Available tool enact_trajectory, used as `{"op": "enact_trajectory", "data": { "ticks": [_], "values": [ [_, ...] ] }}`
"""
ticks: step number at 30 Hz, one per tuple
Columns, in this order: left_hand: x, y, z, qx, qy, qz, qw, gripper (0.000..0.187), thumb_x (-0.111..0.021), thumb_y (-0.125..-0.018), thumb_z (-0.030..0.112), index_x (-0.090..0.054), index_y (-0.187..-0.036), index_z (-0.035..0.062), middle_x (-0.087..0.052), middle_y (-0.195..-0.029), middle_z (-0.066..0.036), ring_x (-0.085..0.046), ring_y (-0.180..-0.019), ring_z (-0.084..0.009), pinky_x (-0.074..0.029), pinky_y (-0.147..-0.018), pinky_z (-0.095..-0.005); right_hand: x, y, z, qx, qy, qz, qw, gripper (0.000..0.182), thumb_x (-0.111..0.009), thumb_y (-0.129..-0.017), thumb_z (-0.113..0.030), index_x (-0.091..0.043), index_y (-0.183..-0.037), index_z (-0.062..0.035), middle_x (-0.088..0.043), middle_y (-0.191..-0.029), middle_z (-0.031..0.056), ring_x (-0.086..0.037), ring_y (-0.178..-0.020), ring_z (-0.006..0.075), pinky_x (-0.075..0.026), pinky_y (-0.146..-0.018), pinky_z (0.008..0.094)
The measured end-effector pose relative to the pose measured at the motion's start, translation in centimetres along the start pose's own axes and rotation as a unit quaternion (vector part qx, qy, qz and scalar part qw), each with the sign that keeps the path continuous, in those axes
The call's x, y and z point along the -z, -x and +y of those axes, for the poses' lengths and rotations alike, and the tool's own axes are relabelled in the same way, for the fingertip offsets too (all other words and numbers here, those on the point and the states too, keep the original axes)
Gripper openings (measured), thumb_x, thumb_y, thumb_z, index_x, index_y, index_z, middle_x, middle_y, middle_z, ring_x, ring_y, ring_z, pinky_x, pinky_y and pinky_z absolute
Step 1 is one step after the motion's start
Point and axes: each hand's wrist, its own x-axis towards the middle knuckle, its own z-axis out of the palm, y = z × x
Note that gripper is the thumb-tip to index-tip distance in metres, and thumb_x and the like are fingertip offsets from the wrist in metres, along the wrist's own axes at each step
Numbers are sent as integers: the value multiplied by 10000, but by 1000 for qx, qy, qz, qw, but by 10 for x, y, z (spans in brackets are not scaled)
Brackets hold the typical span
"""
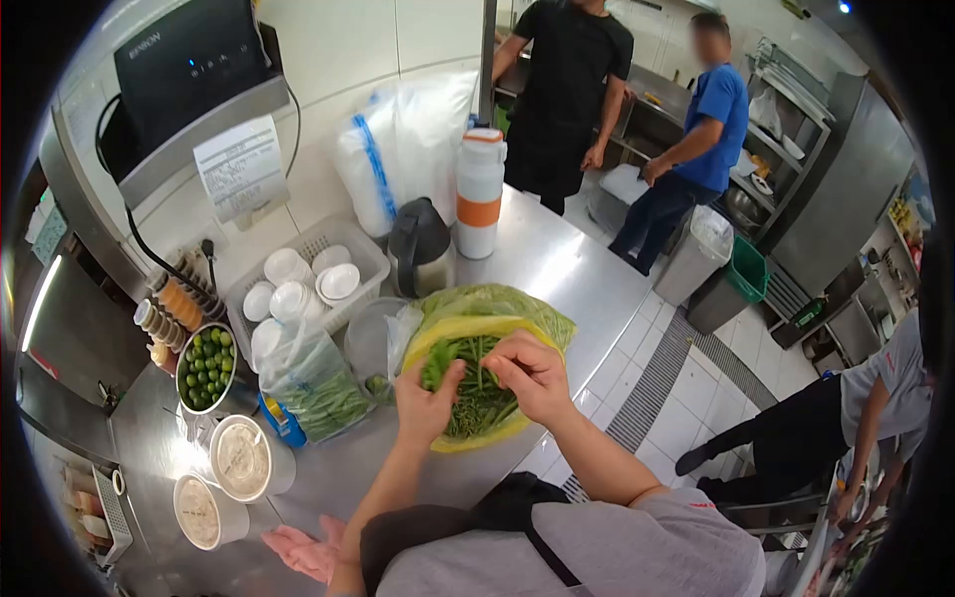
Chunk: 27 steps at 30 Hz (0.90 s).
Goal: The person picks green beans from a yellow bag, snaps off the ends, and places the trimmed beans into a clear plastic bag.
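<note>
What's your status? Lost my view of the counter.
Left hand and right hand both pinching green stalks inside yellow bag. Clear tub close beside the bag. Nothing covering the hands.

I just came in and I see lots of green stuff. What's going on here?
A person stands at a steel counter with both hands in a yellow bag of green herbs. The left hand and the right hand pinch the stalks with their fingers. Beside the bag sit a bowl of limes, a basket of white cups and a dark jug. Other people stand farther back in the kitchen.
</note>
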Motion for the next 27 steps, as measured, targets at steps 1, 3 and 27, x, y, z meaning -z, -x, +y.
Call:
{"op": "enact_trajectory", "data": {
  "ticks": [1,3,27],
  "values": [
    [3,-5,-4,-10,0,-1,1000,154,-633,-824,128,-595,-795,-19,-608,-698,-67,-526,-485,-110,-398,-443,-244,-1,-4,9,10,1,2,1000,45,-603,-786,-37,-625,-804,-2,-560,-736,113,-547,-655,230,-432,-584,295],
    [14,-7,-17,61,176,57,981,152,-601,-853,144,-591,-823,-4,-601,-710,-52,-480,-470,-91,-373,-425,-222,-8,-3,32,36,262,-25,964,106,-583,-792,-43,-628,-862,23,-578,-792,151,-574,-716,287,-457,-649,342],
    [21,21,-13,212,559,46,801,219,-527,-897,260,-445,-743,129,-486,-671,9,-405,-471,-62,-373,-469,-213,1,24,3,49,-71,-102,991,42,-626,-754,-12,-612,-793,-18,-582,-709,90,-566,-619,233,-451,-551,314]
  ]
}}
